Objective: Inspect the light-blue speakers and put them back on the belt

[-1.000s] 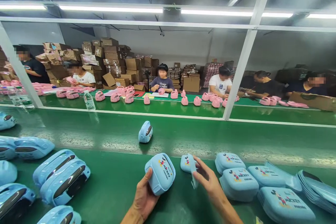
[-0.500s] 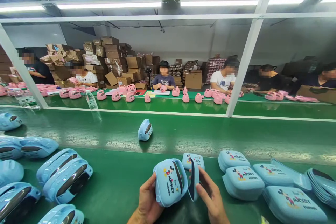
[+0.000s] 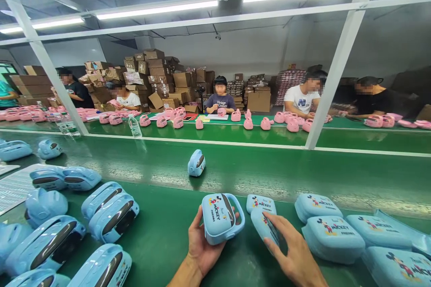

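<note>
My left hand [image 3: 202, 251] is wrapped round a light-blue case [image 3: 218, 217] printed with a cartoon mouse, held upright above the green table [image 3: 161, 237]. Close beside it on the right, my right hand [image 3: 292, 255] grips a flat light-blue cover [image 3: 266, 226] with the same print, fingers curled over its edge. Another small blue piece [image 3: 261, 204] lies on the table just behind the cover. One finished blue case [image 3: 196, 163] stands alone on the green conveyor belt [image 3: 269, 175] ahead of me.
Several blue cases with dark windows [image 3: 111, 213] lie to my left; stacked blue covers [image 3: 333, 233] lie to my right. White frame posts [image 3: 330, 85] rise beyond the belt. Across it, several people sit at a table with pink cases [image 3: 249, 123]. Cardboard boxes [image 3: 151, 76] are piled behind.
My right hand picked up the flat cover from the table and brought it beside the case in my left hand. My view swung a little to the left.
</note>
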A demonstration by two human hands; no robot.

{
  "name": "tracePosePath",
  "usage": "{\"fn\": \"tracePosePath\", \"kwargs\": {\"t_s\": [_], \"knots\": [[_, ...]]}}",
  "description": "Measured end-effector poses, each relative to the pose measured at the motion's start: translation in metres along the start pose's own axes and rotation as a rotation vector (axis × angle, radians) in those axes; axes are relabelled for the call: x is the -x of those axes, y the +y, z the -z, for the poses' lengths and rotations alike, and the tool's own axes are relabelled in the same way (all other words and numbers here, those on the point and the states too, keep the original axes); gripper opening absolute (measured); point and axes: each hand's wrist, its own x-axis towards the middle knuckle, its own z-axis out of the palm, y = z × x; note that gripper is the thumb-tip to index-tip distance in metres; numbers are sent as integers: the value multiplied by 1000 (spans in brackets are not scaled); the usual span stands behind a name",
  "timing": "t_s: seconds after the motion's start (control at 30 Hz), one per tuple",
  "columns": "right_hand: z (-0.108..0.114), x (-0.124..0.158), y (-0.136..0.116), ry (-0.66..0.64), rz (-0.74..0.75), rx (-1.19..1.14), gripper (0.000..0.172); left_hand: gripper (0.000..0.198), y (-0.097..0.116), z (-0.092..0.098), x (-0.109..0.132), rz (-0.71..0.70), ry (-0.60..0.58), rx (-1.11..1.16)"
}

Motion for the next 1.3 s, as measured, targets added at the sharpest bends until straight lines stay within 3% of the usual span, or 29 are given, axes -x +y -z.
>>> {"fn": "tracePosePath", "kwargs": {"t_s": [0.1,0.2,0.27,0.33,0.43,0.5,0.63,0.87,1.0,1.1,1.17,1.3], "knots": [[-1,1,-3,-84,33,175,51,50,0,2,-1,16,43,24],[-9,3,-11,-35,42,97,47,50,-2,4,-1,-28,159,17],[-21,6,-19,25,-44,-153,43,56,-6,4,-1,-83,257,-38],[-35,10,-27,12,-210,-529,50,72,-10,4,1,-137,293,-154],[-51,15,-37,-114,-420,-1028,68,97,-16,-2,7,-240,162,-448],[-55,16,-40,-180,-435,-1151,70,101,-19,-8,10,-280,43,-652],[-49,14,-38,-233,-317,-1162,62,97,-21,-15,16,-294,-23,-845],[-42,13,-41,-203,-293,-1083,65,99,-20,-19,19,-321,10,-863],[-42,12,-40,-27,-323,-999,64,95,-18,-26,14,-224,9,-810],[-43,13,-39,150,-314,-805,79,98,-15,-30,9,-153,62,-755],[-40,14,-42,186,-248,-702,84,89,-14,-32,8,-131,122,-820],[-29,12,-52,156,-81,-630,59,75,-11,-34,10,-174,164,-914]]}}
